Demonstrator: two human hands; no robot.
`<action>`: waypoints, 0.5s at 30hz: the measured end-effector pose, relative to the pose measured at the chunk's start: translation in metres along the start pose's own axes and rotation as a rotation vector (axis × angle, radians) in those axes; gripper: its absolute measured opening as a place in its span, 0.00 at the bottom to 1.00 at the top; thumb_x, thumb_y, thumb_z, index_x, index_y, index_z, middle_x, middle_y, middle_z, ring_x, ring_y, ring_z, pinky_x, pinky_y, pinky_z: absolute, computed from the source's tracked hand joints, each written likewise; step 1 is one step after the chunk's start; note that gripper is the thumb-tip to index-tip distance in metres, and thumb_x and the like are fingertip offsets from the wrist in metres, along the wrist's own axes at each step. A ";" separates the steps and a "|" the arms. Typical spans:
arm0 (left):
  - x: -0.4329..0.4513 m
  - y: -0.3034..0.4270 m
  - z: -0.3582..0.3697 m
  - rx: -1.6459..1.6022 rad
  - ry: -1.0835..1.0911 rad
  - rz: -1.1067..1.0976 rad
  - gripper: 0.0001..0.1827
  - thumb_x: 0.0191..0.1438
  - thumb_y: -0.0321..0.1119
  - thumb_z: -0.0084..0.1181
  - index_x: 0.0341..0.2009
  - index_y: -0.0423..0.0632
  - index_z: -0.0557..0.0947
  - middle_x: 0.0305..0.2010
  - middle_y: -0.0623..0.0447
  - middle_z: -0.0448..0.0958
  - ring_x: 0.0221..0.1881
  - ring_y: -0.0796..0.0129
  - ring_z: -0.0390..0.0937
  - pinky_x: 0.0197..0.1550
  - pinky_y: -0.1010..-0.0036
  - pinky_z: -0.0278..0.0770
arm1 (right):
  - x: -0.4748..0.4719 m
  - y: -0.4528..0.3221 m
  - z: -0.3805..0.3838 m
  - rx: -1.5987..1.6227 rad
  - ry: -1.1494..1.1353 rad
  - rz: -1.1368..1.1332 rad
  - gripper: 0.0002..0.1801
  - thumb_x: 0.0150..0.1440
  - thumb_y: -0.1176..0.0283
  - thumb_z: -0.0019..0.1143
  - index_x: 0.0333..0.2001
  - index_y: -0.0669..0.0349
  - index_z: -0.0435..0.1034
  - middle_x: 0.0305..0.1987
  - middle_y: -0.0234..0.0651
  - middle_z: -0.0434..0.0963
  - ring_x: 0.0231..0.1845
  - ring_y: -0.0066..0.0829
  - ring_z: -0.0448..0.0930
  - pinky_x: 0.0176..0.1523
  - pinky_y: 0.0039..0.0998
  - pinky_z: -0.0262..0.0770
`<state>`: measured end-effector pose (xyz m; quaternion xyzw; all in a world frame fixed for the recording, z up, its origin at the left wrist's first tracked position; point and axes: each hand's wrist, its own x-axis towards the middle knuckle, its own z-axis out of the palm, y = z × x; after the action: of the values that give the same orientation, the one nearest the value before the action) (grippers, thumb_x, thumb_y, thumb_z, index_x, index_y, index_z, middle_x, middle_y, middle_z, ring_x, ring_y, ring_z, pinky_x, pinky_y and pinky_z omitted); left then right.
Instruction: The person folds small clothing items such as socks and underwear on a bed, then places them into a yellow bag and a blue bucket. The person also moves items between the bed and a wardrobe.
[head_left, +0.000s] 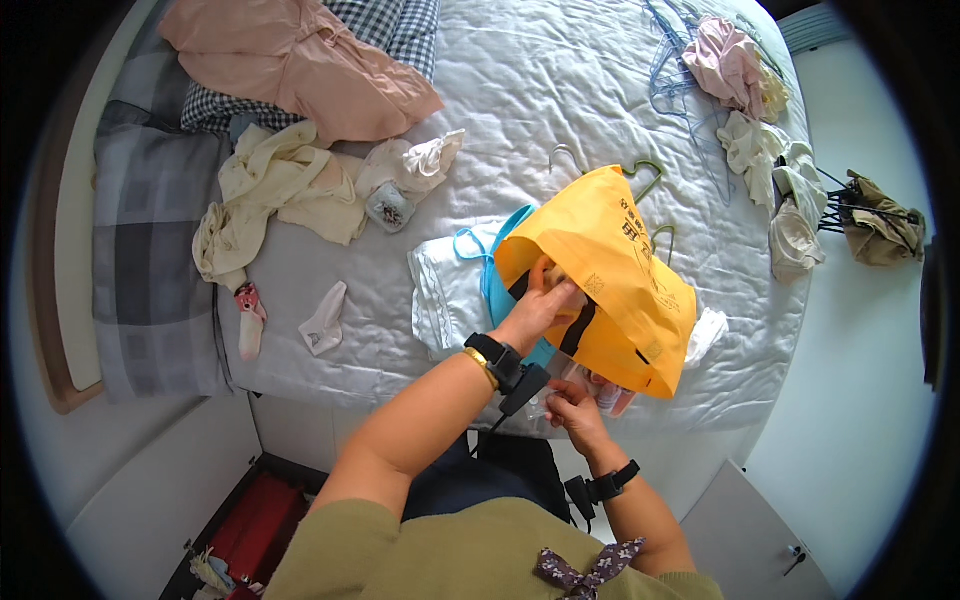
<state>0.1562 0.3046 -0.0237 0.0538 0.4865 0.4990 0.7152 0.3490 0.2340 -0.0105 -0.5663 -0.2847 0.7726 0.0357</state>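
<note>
A yellow-orange non-woven bag with dark printing lies tilted on the bed, its mouth towards me. My left hand reaches into that mouth, thumb and fingers curled; whether it grips anything inside is hard to see. Below the bag, my right hand pinches a piece of clear plastic at the bed's near edge. Pinkish packaged items show just beyond the right fingers, partly under the bag. A light blue bag with handles lies left of the yellow one, against folded white cloth.
Cream clothing, a pink garment and socks lie to the left. Blue wire hangers and more clothes lie at the far right. Green hangers poke out behind the bag. An open compartment is at lower left.
</note>
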 end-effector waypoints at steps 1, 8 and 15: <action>0.009 0.000 0.000 0.002 0.006 0.067 0.31 0.53 0.45 0.56 0.57 0.49 0.60 0.53 0.50 0.69 0.51 0.60 0.71 0.46 0.64 0.71 | -0.002 -0.007 0.000 -0.023 0.012 0.014 0.19 0.54 0.70 0.52 0.50 0.65 0.66 0.30 0.29 0.74 0.27 0.18 0.74 0.29 0.16 0.66; 0.022 -0.004 -0.047 1.391 0.223 0.573 0.32 0.42 0.34 0.61 0.53 0.43 0.65 0.49 0.39 0.68 0.46 0.43 0.70 0.47 0.59 0.70 | 0.026 -0.056 0.005 0.236 -0.195 -0.116 0.19 0.57 0.72 0.50 0.52 0.64 0.64 0.32 0.30 0.73 0.26 0.17 0.72 0.29 0.16 0.67; -0.015 -0.013 -0.023 1.138 -0.240 0.314 0.13 0.43 0.29 0.55 0.38 0.47 0.79 0.33 0.46 0.77 0.40 0.52 0.75 0.39 0.65 0.73 | 0.092 -0.075 -0.075 0.150 0.365 -0.608 0.16 0.58 0.69 0.50 0.50 0.62 0.66 0.40 0.33 0.74 0.42 0.28 0.74 0.46 0.26 0.71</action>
<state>0.1477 0.2774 -0.0336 0.5551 0.5793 0.2504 0.5419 0.3633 0.3611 -0.0682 -0.5803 -0.3715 0.6316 0.3554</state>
